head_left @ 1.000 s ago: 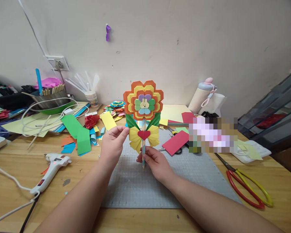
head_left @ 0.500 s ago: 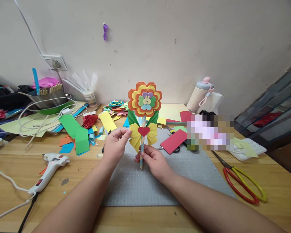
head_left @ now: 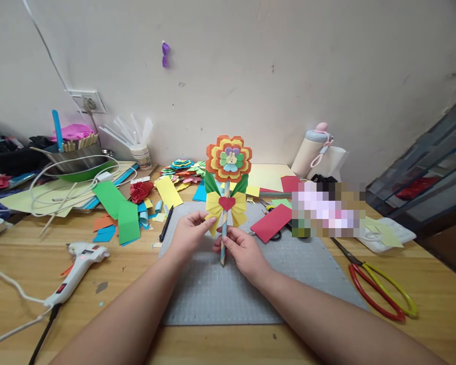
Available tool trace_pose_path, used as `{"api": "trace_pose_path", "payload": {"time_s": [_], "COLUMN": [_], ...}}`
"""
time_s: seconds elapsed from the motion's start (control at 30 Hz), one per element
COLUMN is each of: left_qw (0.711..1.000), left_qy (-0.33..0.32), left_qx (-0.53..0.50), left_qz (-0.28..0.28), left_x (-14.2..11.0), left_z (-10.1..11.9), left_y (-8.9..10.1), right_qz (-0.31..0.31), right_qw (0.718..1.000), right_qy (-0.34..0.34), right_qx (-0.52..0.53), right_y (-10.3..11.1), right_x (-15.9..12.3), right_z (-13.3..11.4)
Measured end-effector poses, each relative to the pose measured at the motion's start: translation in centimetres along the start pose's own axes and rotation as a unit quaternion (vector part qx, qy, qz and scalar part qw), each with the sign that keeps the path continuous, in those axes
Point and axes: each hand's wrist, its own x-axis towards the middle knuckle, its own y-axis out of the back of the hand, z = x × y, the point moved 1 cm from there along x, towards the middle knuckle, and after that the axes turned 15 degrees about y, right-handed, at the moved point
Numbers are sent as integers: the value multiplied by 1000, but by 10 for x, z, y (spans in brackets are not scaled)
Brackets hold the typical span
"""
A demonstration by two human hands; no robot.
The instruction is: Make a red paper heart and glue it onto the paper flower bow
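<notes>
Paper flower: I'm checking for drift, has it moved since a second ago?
Yes. The paper flower has sunk lower and slightly right, away from the purple wall piece.

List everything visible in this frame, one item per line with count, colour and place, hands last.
paper flower: 1, orange, yellow, green and blue layers on a striped stem with a yellow bow and red heart, upright over the mat
cutting mat: 1, grey, table centre
glue gun: 1, white, left on the table
scissors: 1, red and yellow handles, right on the table
red paper: 1, on the mat's right edge
green paper strip: 1, folded, left of the mat
bottle: 1, cream with pink strap, by the wall
paper cup: 1, holds clear sticks, by the wall
left hand: pinches the bow
right hand: grip on the stem
</notes>
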Motion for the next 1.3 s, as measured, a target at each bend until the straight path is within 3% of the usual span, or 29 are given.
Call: {"api": "trace_pose_path", "payload": {"time_s": [0.33, 0.6, 0.73, 1.0, 1.17, 1.3], "left_qw": [995, 997, 996, 990, 989, 992], "left_qy": [47, 10, 34, 107, 119, 111], "left_qx": [-35, -55, -60, -70, -68, -63], "left_qz": [-77, -57, -56, -58, -48, -9], "left_x": [-3, -3, -7, -16, -19, -17], "left_z": [-2, 14, 18, 19, 19, 16], "left_y": [-4, 3, 7, 0, -2, -1], "right_qz": [-13, -21, -43, -65, -72, -80], "right_qw": [1000, 999, 996, 995, 995, 995], "right_qy": [-12, -40, -74, -66, -64, -57], "right_qx": [-1, 21, 23, 24, 5, 5], "right_y": [-1, -8, -14, -12, -12, -13], "right_x": [0, -10, -19, -18, -18, -18], "right_z": [1, -2, -5, -2, -2, -5]}}
